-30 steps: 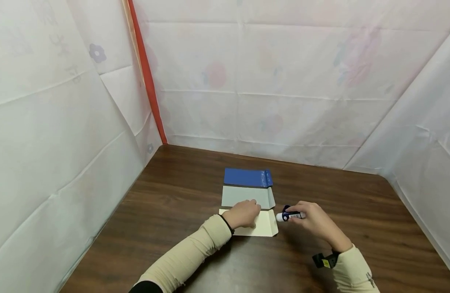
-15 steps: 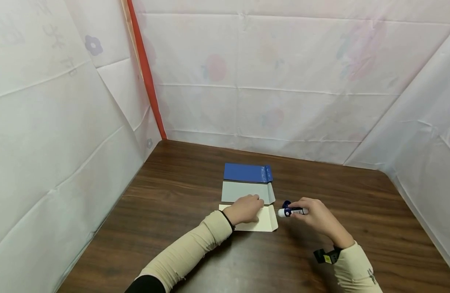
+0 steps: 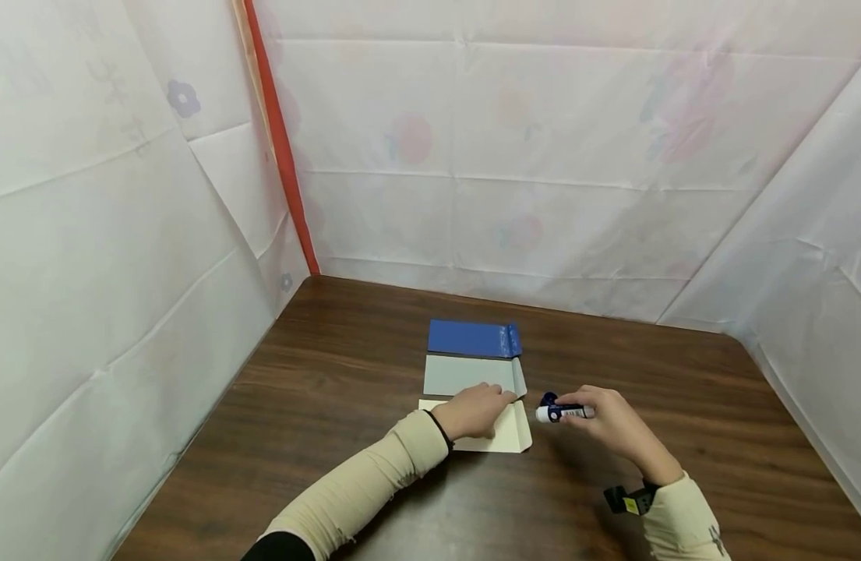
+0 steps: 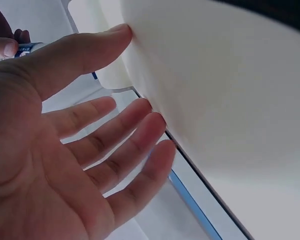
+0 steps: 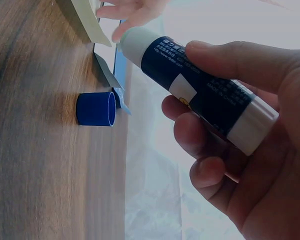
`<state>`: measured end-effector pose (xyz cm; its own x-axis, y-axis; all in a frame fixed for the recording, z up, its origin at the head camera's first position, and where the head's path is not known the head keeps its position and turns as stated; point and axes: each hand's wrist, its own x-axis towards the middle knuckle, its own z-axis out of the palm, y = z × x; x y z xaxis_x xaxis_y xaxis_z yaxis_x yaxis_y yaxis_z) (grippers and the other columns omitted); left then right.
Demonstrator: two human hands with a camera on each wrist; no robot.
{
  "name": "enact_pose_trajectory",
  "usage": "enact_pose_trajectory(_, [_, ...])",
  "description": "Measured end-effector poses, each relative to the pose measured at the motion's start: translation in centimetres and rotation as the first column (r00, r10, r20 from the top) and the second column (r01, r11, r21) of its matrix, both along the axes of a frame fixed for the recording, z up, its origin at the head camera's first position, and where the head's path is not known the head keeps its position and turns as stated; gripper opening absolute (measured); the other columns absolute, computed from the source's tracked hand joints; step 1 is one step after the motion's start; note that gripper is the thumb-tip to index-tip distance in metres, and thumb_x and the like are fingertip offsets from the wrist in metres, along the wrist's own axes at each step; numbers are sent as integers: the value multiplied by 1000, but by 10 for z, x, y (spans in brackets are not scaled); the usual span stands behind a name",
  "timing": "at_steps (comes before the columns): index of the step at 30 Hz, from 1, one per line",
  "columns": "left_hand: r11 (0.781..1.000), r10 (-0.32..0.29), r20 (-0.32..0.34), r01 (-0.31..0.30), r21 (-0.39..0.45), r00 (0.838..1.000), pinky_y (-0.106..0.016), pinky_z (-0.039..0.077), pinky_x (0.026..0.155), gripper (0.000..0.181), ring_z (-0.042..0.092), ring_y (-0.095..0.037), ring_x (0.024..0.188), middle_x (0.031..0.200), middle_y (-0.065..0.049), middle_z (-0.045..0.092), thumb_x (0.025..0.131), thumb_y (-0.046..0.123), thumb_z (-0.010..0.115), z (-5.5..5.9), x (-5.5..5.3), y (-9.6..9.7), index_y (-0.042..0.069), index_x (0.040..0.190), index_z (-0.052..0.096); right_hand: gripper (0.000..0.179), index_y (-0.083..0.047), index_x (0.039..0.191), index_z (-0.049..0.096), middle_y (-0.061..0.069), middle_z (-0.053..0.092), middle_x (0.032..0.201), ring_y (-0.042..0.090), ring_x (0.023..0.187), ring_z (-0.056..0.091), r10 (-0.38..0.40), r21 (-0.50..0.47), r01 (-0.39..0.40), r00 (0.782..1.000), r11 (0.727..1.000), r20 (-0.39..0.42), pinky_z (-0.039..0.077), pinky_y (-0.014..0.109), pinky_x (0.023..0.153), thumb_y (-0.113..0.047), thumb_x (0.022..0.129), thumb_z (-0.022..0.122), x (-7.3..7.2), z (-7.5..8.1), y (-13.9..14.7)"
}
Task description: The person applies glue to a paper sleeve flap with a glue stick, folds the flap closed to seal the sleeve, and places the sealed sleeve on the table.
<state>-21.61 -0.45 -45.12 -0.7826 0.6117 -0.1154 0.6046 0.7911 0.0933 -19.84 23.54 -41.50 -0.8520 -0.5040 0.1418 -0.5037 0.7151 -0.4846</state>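
Note:
My left hand (image 3: 478, 411) rests on a cream paper piece (image 3: 503, 438). In the left wrist view its thumb and fingertips touch the paper, with the fingers loosely extended. My right hand (image 3: 615, 425) holds an uncapped glue stick (image 5: 205, 92) between thumb and fingers, its white end pointing toward the cream piece's creased flap (image 3: 524, 427) with a small gap between. Behind the cream piece lie a grey paper piece (image 3: 465, 375) and a blue one (image 3: 467, 337), whose flap carries whitish streaks. A blue cap (image 5: 95, 109) stands on the table near the glue stick.
The brown wood-grain table (image 3: 318, 389) extends around the papers. White patterned sheets (image 3: 542, 156) hang behind it and at both sides, with a red strip (image 3: 279, 140) at the back left corner.
My left hand has slid slightly rightward over the cream piece. My right hand has drawn the glue stick a little to the right, away from the flap. The view tilts slightly.

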Motion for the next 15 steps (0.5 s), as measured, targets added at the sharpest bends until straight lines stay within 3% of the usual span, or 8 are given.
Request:
enact_pose_trajectory(6, [998, -28, 5, 28, -54, 1000, -24, 50, 74, 75, 62, -17, 100, 118, -3, 63, 83, 17, 78, 3, 4, 3, 25, 148, 42, 23, -5, 106, 74, 0, 70, 93, 0, 76, 57, 5, -6, -5, 1000, 1000, -2, 44, 22, 60, -13, 84, 76, 0, -4, 2])
enact_pose_trajectory(15, [993, -35, 4, 36, -108, 999, -24, 48, 69, 73, 59, -16, 92, 116, -4, 61, 88, 13, 71, 8, 7, 10, 33, 150, 37, 24, -5, 106, 74, 0, 69, 91, -2, 73, 52, -9, -1, 9, 1000, 1000, 11, 43, 21, 58, -12, 83, 75, 1, -3, 5])
